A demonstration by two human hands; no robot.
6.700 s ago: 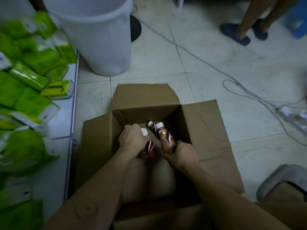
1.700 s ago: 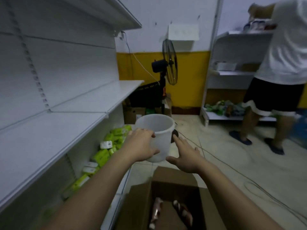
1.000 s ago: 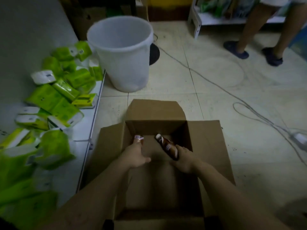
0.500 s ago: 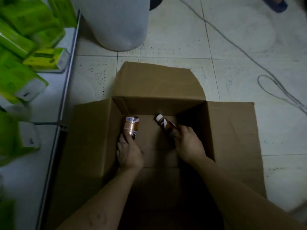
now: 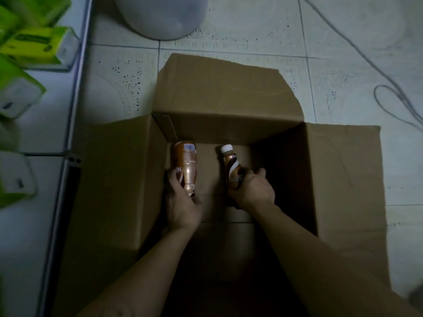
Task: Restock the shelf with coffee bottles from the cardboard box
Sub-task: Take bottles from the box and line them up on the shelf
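At the far left, green packs [image 5: 34, 45] lie on a low white shelf [image 5: 45, 115], and a white bucket [image 5: 160, 17] stands just beyond the open cardboard box [image 5: 114, 179] on the tiled floor [image 5: 251, 35]. Down inside the box, the left hand [image 5: 183, 209] is curled round a coffee bottle [image 5: 186, 165] whose neck points toward the wrist. Beside it, the right hand [image 5: 254, 191] grips a second coffee bottle [image 5: 231, 165] by its body, white cap pointing away. No other bottles show, though the near part of the box is dark. The step looks like the pick-up. Next, both bottles need lifting clear of the box walls and turning upright for the shelf. A loose cable [image 5: 389, 88] loops over the tiles at right, something to mind underfoot
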